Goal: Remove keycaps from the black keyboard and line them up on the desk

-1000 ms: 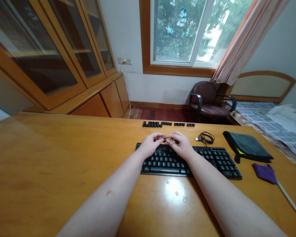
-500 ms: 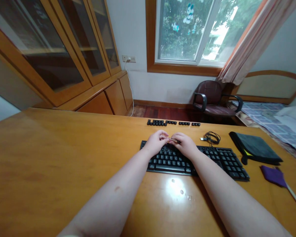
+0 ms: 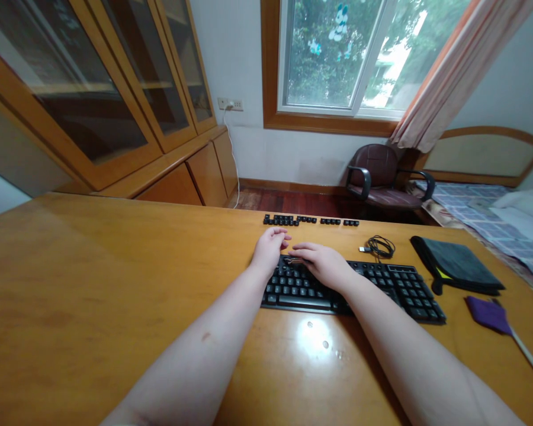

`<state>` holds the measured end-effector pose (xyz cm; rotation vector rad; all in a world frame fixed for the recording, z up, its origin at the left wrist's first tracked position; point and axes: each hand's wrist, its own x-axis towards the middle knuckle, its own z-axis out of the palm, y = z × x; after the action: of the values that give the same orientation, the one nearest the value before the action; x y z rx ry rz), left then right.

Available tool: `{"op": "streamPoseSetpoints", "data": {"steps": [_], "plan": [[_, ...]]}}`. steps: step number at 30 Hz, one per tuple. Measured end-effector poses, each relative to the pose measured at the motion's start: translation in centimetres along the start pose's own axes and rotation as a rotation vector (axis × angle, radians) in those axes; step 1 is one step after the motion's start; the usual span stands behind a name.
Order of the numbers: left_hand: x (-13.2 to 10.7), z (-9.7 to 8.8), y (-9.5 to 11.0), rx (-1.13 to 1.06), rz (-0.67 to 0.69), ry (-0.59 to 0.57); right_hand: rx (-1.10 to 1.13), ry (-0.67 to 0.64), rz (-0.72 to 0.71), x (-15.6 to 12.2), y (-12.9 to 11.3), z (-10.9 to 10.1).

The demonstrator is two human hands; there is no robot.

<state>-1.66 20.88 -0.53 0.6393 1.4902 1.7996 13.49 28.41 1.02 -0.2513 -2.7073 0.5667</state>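
A black keyboard lies on the wooden desk, its upper rows partly covered by my hands. My left hand is over its upper left edge, fingers curled together towards the thumb; whatever they hold, if anything, is hidden. My right hand rests above the upper key rows, its fingers closed around a thin metal tool that points left, low over the keys. A small gap separates the two hands. Loose black keycaps stand in short rows near the desk's far edge, beyond my hands.
Right of the hands are a coiled black USB cable, a dark folded cloth or pouch and a purple-headed tool with a pale handle. The desk extends left. An office chair stands beyond it.
My hands were together over the upper keys and have moved apart. My left hand shifted left, off the middle keys; the right hand, with the metal tool, moved slightly left and lower.
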Motion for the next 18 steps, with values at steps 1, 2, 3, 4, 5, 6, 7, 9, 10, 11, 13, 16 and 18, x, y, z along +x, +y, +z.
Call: {"op": "streamPoseSetpoints", "data": {"steps": [1, 2, 3, 4, 5, 6, 7, 9, 10, 11, 13, 16, 18], "plan": [[0.0, 0.0, 0.0, 0.009, 0.003, -0.004, -0.022, -0.008, -0.007, 0.1, -0.3, 0.2], [0.0, 0.0, 0.0, 0.021, 0.006, -0.012, -0.041, -0.013, -0.009, 0.2, -0.5, 0.4], [0.0, 0.0, -0.1, 0.032, 0.01, -0.02, -0.058, -0.016, -0.01, 0.3, -0.6, 0.7], [0.1, 0.0, -0.1, 0.037, 0.012, -0.026, -0.071, -0.017, -0.009, 0.4, -0.6, 0.9], [0.1, 0.0, -0.2, 0.037, 0.011, -0.033, -0.08, -0.016, -0.008, 0.5, -0.6, 1.1], [0.1, 0.0, -0.2, 0.033, 0.01, -0.039, -0.086, -0.017, -0.009, 0.6, -0.6, 1.3], [0.1, 0.1, -0.2, 0.03, 0.008, -0.042, -0.09, -0.022, -0.011, 0.6, -0.5, 1.5], [0.0, 0.1, -0.2, 0.031, 0.013, -0.043, -0.098, -0.038, -0.016, 0.7, -0.3, 1.8], [0.0, 0.1, -0.2, 0.039, 0.021, -0.04, -0.098, -0.046, -0.02, 0.7, -0.2, 1.9], [0.0, 0.1, -0.2, 0.049, 0.03, -0.037, -0.091, -0.052, -0.024, 0.8, -0.1, 2.0], [0.0, 0.1, -0.2, 0.065, 0.044, -0.036, -0.058, -0.048, -0.023, 0.7, 0.1, 2.0], [-0.1, 0.0, -0.2, 0.07, 0.046, -0.044, 0.046, 0.054, 0.041, 0.6, 0.5, 1.9], [-0.1, 0.0, -0.2, 0.086, 0.048, -0.073, 0.138, 0.194, 0.128, 0.5, 0.9, 1.7]]}}
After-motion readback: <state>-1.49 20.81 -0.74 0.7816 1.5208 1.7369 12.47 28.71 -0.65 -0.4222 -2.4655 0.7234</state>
